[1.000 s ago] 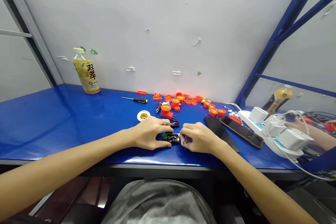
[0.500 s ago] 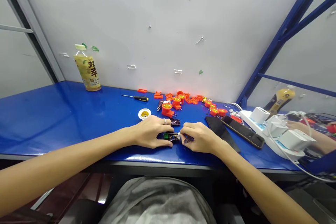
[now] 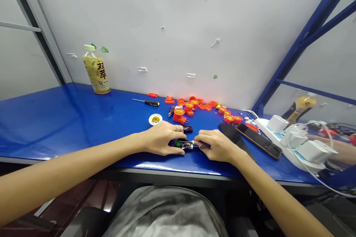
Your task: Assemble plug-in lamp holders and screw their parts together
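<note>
My left hand (image 3: 162, 139) lies on the blue table, thumb and fingers closed around the left end of an open dark plug housing (image 3: 187, 147). Inside that housing a green part, thin wires and a coil-like row show. My right hand (image 3: 218, 146) pinches a small dark purple tool (image 3: 205, 146); a thin metal shaft reaches from it toward the housing's right end. Its tip is too small to make out. Just behind the housing lies a dark brown shell half (image 3: 187, 129). A white lamp socket (image 3: 155, 119) with a brass inside sits beyond my left hand.
Orange lamp sockets and shells (image 3: 179, 115) are scattered at the back. A screwdriver (image 3: 151, 103) and a drink bottle (image 3: 96, 70) stand or lie further left. Two phones (image 3: 258, 141) and a loaded power strip (image 3: 303, 152) occupy the right. Another person's arm (image 3: 338, 146) shows beyond the frame.
My right hand has drawn slightly right, away from the housing, so more of the thin shaft shows. My left hand keeps its hold. The whole view has shifted a little.
</note>
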Motion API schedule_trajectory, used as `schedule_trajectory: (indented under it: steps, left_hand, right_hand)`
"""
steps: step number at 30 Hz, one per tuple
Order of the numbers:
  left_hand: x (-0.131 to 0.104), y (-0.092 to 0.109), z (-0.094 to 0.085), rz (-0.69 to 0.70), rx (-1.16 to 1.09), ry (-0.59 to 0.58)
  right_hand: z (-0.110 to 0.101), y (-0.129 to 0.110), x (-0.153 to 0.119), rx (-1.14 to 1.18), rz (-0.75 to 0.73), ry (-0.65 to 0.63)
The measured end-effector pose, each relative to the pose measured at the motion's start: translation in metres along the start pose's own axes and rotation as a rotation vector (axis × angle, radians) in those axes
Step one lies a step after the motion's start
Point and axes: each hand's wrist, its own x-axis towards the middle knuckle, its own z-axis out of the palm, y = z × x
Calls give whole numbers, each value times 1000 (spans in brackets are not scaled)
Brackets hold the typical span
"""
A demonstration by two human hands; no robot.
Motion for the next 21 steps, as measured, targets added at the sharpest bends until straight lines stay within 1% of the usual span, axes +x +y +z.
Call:
schedule_trajectory:
  steps: [5, 13, 21]
  left_hand:
    - [0, 1, 0, -2, 9, -3]
    - [-1, -1, 2, 24, 33, 22]
    - [-1, -1, 3, 22, 30, 10]
  right_hand:
    - [1, 1, 1, 46, -12, 19]
    - [0, 1, 0, 56, 36, 39]
    - [3, 0, 3, 65, 55, 1]
